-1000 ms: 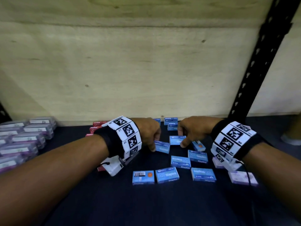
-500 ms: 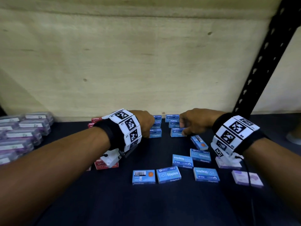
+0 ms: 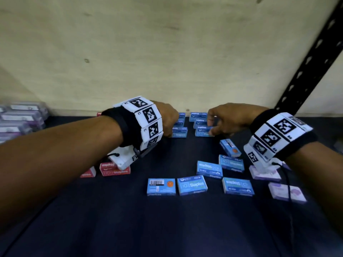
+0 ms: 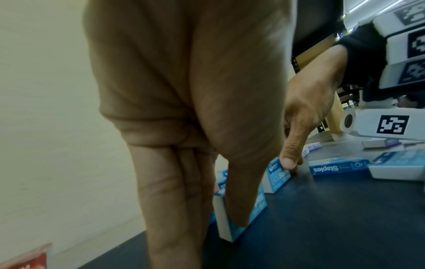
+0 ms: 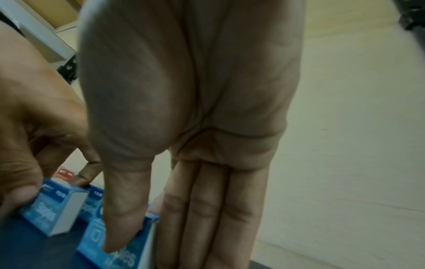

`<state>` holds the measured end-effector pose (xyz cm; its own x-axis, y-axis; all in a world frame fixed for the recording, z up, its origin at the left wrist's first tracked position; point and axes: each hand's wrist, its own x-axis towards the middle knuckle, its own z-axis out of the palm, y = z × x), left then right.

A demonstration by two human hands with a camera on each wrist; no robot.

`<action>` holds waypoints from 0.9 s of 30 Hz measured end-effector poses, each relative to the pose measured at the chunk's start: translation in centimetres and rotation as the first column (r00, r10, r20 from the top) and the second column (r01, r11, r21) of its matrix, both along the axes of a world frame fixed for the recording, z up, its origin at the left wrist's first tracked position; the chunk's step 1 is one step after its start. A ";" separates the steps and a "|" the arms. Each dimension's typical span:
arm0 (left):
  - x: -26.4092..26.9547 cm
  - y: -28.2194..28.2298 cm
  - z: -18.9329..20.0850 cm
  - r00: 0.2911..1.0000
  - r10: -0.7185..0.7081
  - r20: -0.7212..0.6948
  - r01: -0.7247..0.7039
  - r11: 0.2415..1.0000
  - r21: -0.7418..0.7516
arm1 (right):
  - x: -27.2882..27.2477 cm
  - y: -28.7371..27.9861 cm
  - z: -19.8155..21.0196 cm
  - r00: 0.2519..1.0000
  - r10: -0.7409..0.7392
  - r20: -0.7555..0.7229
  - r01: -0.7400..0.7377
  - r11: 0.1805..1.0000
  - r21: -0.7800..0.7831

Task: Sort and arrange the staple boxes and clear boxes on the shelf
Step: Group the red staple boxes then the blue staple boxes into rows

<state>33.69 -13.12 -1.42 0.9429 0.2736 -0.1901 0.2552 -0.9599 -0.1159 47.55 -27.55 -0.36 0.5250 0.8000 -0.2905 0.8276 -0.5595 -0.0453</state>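
only wrist views show thumbs, left hand (image 4: 184,127), right hand (image 5: 195,118), blue boxes (image 3: 204,130)

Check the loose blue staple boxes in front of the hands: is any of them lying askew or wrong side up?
Yes. One blue box near the right wrist lies diagonally to its neighbours. Another in the front row shows its barcode face, while the box beside it shows the Staples label.
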 end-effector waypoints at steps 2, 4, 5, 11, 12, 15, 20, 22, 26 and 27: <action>-0.1 0.0 0.0 1.000 -0.016 0.009 0.016 1.000 -0.007 | 0.2 0.1 -0.1 0.999 -0.019 -0.049 0.019 1.000 0.012; 0.0 0.1 -0.1 0.999 -0.030 0.010 0.030 1.000 0.000 | 0.4 0.3 -0.2 0.995 -0.030 -0.092 0.032 0.999 0.019; 0.0 0.1 -0.2 0.999 -0.035 0.008 0.035 0.999 0.004 | 0.5 0.4 -0.2 0.993 -0.035 -0.114 0.037 0.999 0.016; 0.1 0.3 -0.1 0.999 -0.033 -0.005 0.033 0.999 -0.005 | 0.7 0.5 -0.2 0.983 -0.057 -0.174 0.059 0.998 0.009; 0.0 0.3 -0.1 1.000 -0.030 -0.007 0.030 0.999 -0.010 | 0.7 0.5 -0.1 0.982 -0.058 -0.178 0.060 0.998 0.002; -0.2 0.2 0.0 1.000 -0.006 -0.002 0.006 1.000 -0.023 | 0.7 0.4 0.0 0.980 -0.067 -0.185 0.067 0.998 -0.005; -0.7 -0.5 0.8 0.996 0.079 -0.037 -0.080 0.996 -0.041 | 0.8 -0.4 0.0 0.965 -0.100 -0.242 0.109 0.994 0.025; -1.0 -0.8 0.6 0.997 0.077 -0.029 -0.078 0.996 -0.029 | 0.6 -0.7 0.1 0.971 -0.100 -0.219 0.106 0.994 0.017; -1.9 -1.3 0.9 0.990 0.100 -0.095 -0.105 0.993 -0.045 | -0.5 -1.6 0.9 0.987 -0.078 -0.140 0.077 0.997 -0.010; -2.3 -1.3 1.1 0.986 0.117 -0.115 -0.124 0.991 -0.051 | -0.8 -1.9 1.0 0.988 -0.075 -0.137 0.074 0.997 -0.013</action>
<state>31.42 -14.41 -0.34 0.8758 0.3693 -0.3107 0.3580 -0.9289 -0.0948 46.80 -29.43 0.64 0.5379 0.7575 -0.3700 0.7697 -0.6203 -0.1510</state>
